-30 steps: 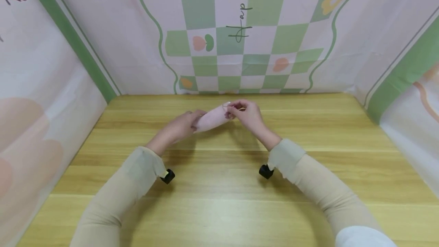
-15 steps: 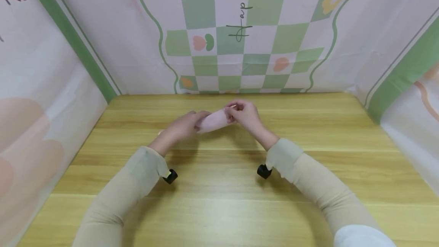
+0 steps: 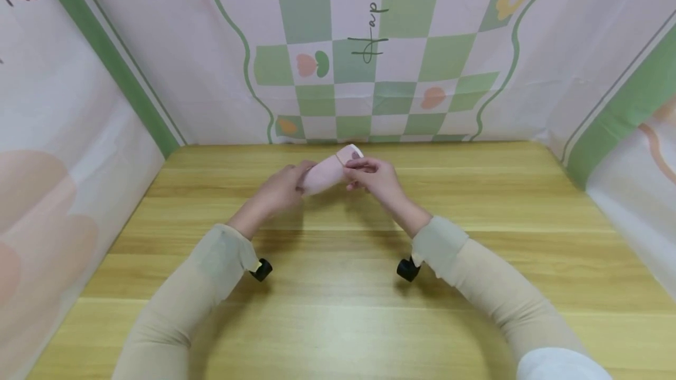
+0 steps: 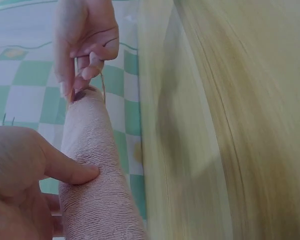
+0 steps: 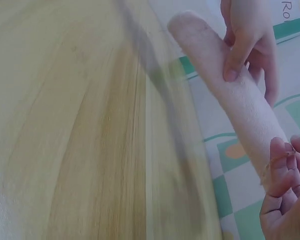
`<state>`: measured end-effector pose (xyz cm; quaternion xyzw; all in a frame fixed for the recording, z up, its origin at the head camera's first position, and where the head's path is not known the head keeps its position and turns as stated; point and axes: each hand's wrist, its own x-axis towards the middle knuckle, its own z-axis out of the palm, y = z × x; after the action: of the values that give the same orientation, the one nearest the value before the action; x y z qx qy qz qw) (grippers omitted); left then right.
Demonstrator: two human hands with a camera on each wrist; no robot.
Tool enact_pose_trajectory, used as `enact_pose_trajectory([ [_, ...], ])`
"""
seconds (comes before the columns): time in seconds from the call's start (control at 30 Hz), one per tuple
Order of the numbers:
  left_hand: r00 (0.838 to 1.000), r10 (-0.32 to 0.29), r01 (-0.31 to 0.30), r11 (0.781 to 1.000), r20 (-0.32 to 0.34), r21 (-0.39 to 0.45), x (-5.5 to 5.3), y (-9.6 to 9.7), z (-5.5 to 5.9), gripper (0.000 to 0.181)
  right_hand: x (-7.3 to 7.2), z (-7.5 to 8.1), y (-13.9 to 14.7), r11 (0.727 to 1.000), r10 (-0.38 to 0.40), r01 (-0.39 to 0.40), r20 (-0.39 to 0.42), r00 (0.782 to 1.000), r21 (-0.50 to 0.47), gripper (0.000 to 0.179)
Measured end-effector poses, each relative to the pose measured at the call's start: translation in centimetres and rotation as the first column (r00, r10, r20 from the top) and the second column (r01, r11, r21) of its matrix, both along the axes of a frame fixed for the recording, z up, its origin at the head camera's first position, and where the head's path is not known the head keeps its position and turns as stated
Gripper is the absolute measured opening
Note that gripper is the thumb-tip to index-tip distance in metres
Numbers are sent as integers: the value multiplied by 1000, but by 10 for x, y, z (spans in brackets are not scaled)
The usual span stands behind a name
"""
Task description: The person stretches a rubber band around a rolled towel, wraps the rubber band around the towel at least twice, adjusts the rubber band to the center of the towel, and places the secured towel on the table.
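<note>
A rolled pink towel (image 3: 321, 175) is held slanting above the far part of the table. My left hand (image 3: 281, 190) grips it around the middle, thumb lying along the top in the left wrist view. Around the roll's far end, a little in from its white tip, runs a thin rubber band (image 3: 340, 159). My right hand (image 3: 379, 179) pinches that band between thumb and fingers beside the roll. In the right wrist view the rubber band (image 5: 278, 160) crosses the right fingertips, and the towel's ribbed pile shows in the left wrist view.
The wooden table (image 3: 338, 286) reaches back to a cloth backdrop (image 3: 401, 63) with green checks, close behind the hands. Cloth walls stand at both sides. A small black camera (image 3: 261, 270) sits at the left cuff, another black camera (image 3: 408, 268) at the right cuff.
The right hand has worked the band at the roll's end, first covering the tip. Now the tip shows past the fingers, with the band around the roll. The towel's far end has tilted up slightly.
</note>
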<state>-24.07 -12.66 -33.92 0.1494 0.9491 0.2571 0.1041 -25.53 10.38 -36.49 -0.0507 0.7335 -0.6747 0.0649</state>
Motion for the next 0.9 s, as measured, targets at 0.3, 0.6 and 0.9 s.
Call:
enact_pose_trajectory([
  [0.3, 995, -51, 40, 991, 87, 124, -6, -10, 4, 64, -2, -1, 5, 1000, -21, 21, 15, 1000, 20, 17],
  [0.6, 985, -86, 56, 980, 148, 191, -10, -16, 3, 64, 1, -3, 7, 998, 17, -17, 6, 1000, 58, 14],
  [0.9, 982, -123, 78, 954, 144, 289, -9, -18, 7, 64, 1, -8, 8, 992, 75, -75, 3, 997, 101, 25],
])
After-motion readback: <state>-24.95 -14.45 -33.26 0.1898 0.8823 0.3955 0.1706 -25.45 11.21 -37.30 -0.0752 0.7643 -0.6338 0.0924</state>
